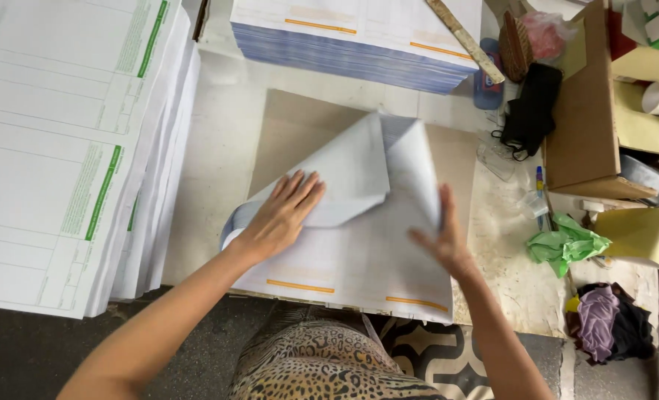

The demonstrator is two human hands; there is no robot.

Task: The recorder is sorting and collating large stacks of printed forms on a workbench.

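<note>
A stack of white printed sheets with orange bars [359, 274] lies on a brown board [292, 133] in front of me. Its top sheets [359, 170] are folded over toward me, showing their blank undersides. My left hand [281, 215] presses flat, fingers spread, on the folded-over sheet at its left side. My right hand [440, 233] stands on edge with fingers apart against the curled-up right part of the sheets, holding it upright.
A tall pile of green-striped forms [70, 148] fills the left. Another orange-barred stack [359, 37] with a wooden ruler [466, 41] sits at the back. Right: cardboard box [588, 111], black cloth [533, 107], green rag [566, 244], pen [540, 181].
</note>
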